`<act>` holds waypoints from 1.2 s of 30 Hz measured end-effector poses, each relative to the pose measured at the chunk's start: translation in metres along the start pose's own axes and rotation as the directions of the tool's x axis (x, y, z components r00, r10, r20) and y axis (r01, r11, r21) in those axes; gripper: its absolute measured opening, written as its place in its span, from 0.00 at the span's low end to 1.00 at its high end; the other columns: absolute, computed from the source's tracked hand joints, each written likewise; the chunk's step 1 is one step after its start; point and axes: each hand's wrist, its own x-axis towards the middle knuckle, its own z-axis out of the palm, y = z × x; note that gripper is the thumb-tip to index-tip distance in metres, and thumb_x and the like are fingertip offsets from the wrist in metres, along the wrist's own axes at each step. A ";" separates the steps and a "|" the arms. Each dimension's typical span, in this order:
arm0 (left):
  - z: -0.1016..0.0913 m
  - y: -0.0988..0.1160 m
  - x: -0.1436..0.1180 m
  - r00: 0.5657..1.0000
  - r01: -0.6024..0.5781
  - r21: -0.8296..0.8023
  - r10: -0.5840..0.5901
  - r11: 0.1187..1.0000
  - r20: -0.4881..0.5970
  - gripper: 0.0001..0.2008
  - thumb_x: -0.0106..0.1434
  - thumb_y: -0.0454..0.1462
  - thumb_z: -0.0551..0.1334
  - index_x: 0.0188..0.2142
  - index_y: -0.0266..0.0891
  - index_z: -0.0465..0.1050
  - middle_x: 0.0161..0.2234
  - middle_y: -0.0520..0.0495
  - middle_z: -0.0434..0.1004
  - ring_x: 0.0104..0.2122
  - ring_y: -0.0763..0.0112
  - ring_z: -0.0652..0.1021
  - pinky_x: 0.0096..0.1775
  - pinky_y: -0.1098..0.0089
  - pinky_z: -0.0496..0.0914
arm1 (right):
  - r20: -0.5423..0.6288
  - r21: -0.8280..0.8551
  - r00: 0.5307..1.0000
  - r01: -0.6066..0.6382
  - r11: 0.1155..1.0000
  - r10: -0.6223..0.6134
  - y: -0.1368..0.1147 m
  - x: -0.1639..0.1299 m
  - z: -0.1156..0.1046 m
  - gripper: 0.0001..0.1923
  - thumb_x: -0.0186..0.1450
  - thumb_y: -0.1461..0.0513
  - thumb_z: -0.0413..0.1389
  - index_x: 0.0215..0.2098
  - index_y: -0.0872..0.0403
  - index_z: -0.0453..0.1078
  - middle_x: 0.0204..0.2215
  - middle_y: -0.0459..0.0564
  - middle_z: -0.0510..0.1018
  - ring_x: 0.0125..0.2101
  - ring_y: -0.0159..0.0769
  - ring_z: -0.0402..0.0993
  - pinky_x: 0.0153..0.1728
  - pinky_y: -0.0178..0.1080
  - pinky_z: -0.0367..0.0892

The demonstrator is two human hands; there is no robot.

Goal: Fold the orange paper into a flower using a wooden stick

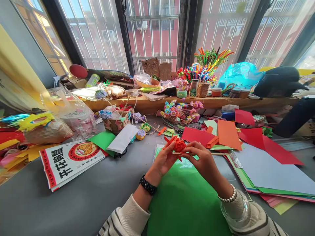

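Note:
An orange-red paper flower (178, 144) with layered, pointed petals is held above the green mat (184, 200). My left hand (165, 159) is closed around the flower's left side and underside. Thumb and fingertips of my right hand (201, 159) pinch at the flower's right edge, by its base. A thin wooden stick (221, 154) runs from the flower out to the right, passing behind my right hand. Exactly what the right fingertips grip, petal or stick, is partly hidden.
Red and orange paper sheets (228, 133) lie right of my hands, beside a stack of coloured paper (278, 173). Left are a printed paper bag (73, 164), a folded white paper (123, 138) and a basket (115, 123). Pipe cleaners (201, 72) crowd the windowsill.

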 end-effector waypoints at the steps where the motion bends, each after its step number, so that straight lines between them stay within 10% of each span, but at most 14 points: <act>1: 0.000 0.000 0.000 1.000 0.006 0.005 -0.006 1.000 -0.001 0.16 0.56 0.34 0.60 0.45 0.38 0.66 0.31 0.47 0.76 0.26 0.72 0.76 0.26 0.74 0.69 | -0.008 -0.007 1.000 0.005 1.000 -0.005 0.000 0.000 0.000 0.04 0.59 0.62 0.54 0.30 0.55 0.69 0.28 0.49 0.70 0.28 0.34 0.68 0.28 0.36 0.66; 36: 0.002 -0.005 -0.001 0.999 0.036 -0.006 -0.036 0.999 -0.038 0.14 0.53 0.34 0.62 0.41 0.36 0.68 0.32 0.47 0.76 0.30 0.73 0.75 0.33 0.73 0.68 | -0.034 0.015 0.995 -0.089 0.996 0.089 -0.002 -0.002 0.010 0.05 0.59 0.61 0.53 0.27 0.55 0.63 0.27 0.48 0.68 0.25 0.31 0.66 0.24 0.34 0.65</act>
